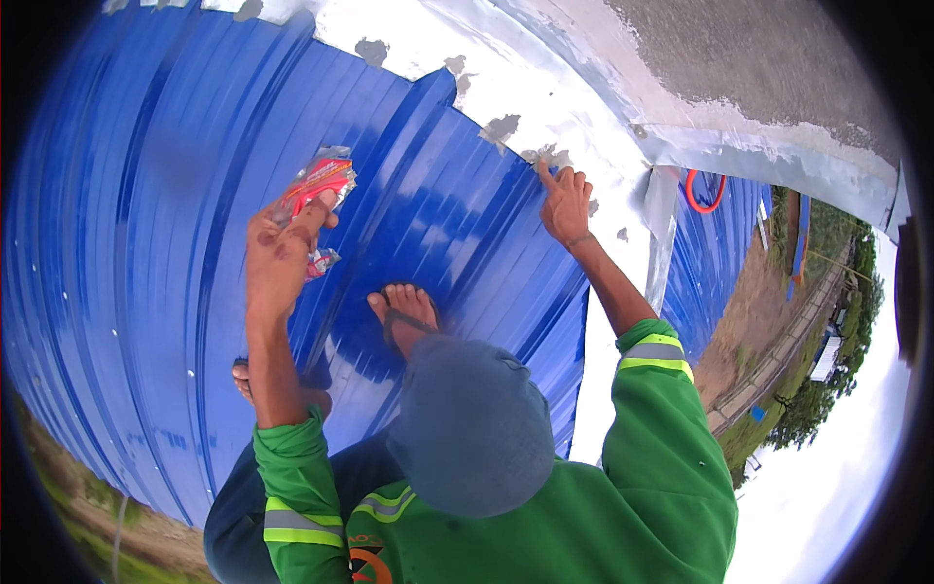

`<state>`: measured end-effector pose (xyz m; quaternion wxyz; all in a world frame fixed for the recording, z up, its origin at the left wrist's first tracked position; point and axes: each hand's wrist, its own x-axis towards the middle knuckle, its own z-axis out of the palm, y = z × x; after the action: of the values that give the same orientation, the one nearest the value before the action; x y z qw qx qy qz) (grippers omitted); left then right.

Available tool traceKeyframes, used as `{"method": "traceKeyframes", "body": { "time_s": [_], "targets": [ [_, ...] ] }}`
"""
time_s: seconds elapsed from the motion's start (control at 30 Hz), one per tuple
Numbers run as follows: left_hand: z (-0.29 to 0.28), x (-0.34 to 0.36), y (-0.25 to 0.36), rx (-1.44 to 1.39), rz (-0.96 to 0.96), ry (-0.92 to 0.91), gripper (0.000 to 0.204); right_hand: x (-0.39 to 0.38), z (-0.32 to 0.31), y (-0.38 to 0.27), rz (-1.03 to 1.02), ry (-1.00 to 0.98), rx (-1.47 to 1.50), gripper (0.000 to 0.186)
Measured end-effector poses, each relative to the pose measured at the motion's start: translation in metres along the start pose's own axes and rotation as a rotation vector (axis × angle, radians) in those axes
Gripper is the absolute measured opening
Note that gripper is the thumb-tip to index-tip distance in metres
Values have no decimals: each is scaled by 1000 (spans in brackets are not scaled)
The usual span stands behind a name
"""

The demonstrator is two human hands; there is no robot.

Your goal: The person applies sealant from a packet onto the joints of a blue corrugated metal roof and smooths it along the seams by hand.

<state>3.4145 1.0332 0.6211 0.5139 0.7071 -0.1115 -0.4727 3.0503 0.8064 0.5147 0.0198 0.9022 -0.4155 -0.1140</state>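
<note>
My left hand [275,251] grips a crumpled red-and-silver packet [316,180] above the blue ribbed metal sheet [175,253], and a smaller red-and-silver piece [321,263] shows below my fingers. My right hand [565,206] is at the sheet's upper edge, its index fingertip touching a grey smear [550,153] on the white flashing [603,136]. Its other fingers are loosely bent and apart, with nothing held. More grey patches [502,128] dot that seam. A sandalled foot [409,316] rests on the sheet between my arms.
A grey-blue cap [462,428] and green clothing fill the lower middle. A rough concrete ledge [778,68] runs along the upper right. A red loop [705,202] lies by another blue panel. Beyond the roof edge are dirt ground [735,336], a fence and trees.
</note>
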Motion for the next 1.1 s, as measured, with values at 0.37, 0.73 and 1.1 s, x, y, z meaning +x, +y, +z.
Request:
{"method": "traceKeyframes", "body": {
  "time_s": [0.37,0.73,1.1],
  "targets": [
    [2,-4,6,34,9,-33,27,9,35,-59,101,53,-182,56],
    [-2,0,5,81,-29,-35,26,-12,-4,-34,72,83,-6,62],
    [2,0,2,30,6,-49,27,7,1,-19,39,99,-90,66]
  ]
}}
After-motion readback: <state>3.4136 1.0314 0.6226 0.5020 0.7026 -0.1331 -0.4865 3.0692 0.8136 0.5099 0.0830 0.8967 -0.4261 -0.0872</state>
